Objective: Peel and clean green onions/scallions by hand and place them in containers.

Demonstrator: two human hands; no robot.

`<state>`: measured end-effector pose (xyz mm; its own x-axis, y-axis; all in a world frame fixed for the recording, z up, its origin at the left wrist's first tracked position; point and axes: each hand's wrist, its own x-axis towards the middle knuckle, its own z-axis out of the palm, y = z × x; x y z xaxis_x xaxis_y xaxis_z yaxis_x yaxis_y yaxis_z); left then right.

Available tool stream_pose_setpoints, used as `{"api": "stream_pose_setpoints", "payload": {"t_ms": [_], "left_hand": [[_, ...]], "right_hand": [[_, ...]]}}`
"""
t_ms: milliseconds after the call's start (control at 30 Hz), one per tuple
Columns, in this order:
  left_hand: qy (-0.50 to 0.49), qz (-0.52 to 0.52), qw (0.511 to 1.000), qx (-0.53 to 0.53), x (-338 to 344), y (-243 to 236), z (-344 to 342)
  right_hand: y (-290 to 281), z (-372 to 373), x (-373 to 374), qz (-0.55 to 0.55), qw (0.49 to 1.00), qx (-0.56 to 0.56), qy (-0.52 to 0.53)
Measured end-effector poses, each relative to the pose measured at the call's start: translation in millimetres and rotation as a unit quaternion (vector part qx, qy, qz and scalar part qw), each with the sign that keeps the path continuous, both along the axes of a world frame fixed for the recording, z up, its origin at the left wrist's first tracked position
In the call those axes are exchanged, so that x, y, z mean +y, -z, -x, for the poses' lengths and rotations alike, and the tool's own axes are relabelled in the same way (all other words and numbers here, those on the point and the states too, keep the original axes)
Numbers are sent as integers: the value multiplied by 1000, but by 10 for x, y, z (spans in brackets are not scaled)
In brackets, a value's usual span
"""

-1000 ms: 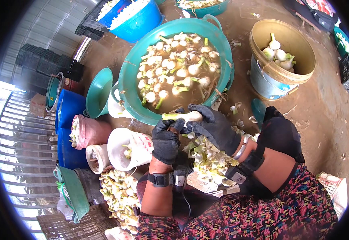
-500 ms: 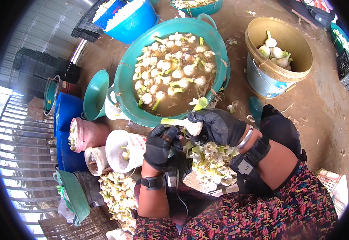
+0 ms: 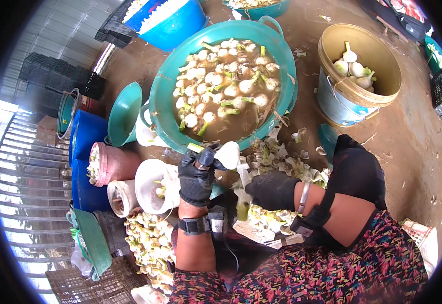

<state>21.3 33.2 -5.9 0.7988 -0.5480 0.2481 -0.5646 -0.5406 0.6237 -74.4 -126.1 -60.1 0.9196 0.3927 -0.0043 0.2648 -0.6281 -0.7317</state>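
Left hand point(image 3: 196, 182), black-gloved, grips round white bulb with cut green stem point(image 3: 227, 155), centre frame. Right hand point(image 3: 274, 190), black-gloved, curled beside blurred pale peel strip point(image 3: 243, 175); can't tell if gripping. Held bulb looks mostly bare; loose peel heap point(image 3: 271, 219) below. Many bulbs sit in round turquoise plastic tub point(image 3: 162, 86), upper centre, seemingly left; fewer, cleaner-looking, in blue-and-tan plastic bucket point(image 3: 340, 104), upper right.

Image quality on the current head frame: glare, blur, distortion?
Head view: strong glare at far left, washing out gaps in the slatted railing; head view: fisheye bends its bars, corners black; head view: garlic bulb in the left hand shows bright white, little surface detail; head view: peel strip beside the right hand smeared, likely motion blur.
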Motion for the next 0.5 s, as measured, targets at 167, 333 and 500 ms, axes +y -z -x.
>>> {"api": "stream_pose_setpoints", "payload": {"t_ms": [167,333,500], "left_hand": [[-28,228,943,239,-29,107,73],[7,225,928,296,-150,150,136],[-18,259,928,266,-31,230,0]], "right_hand": [[-343,-125,-275,63,984,146,76],[-86,-192,-241,-229,950,-41,206],[-14,-170,-246,-27,993,94,62]]}}
